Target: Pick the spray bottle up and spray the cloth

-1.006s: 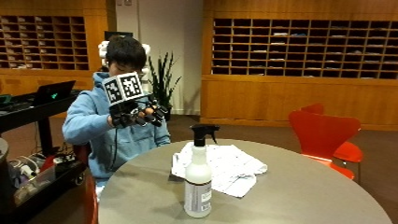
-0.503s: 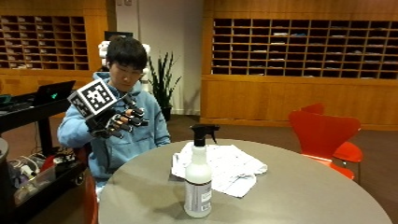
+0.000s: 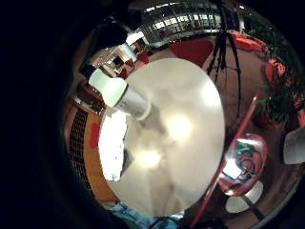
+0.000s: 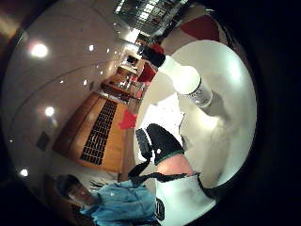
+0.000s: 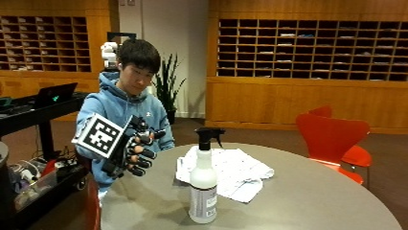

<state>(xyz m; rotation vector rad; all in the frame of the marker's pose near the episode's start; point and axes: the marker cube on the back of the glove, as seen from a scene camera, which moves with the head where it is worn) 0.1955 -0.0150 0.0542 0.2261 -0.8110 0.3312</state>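
Note:
A white spray bottle (image 5: 203,184) with a black trigger head stands upright on the round grey table (image 5: 306,201), near its front edge. Behind it a crumpled white cloth (image 5: 232,170) lies on the table. My gloved right hand (image 5: 135,151) hovers at the table's left edge, to the left of the bottle and apart from it, fingers loosely curled and holding nothing. The palm views look across the table at the bottle (image 3: 119,95) (image 4: 186,77) and the cloth (image 3: 110,145) (image 4: 162,113); a gloved finger (image 4: 157,141) shows in the thumb side view.
A red chair (image 5: 334,139) stands at the table's far right. A dark cart (image 5: 38,143) with a laptop and clutter sits to the left of the person. A potted plant (image 5: 167,84) stands behind.
My gloved hand has come down from chest height to the table's left edge and moved closer to the bottle. The bottle and cloth have not moved.

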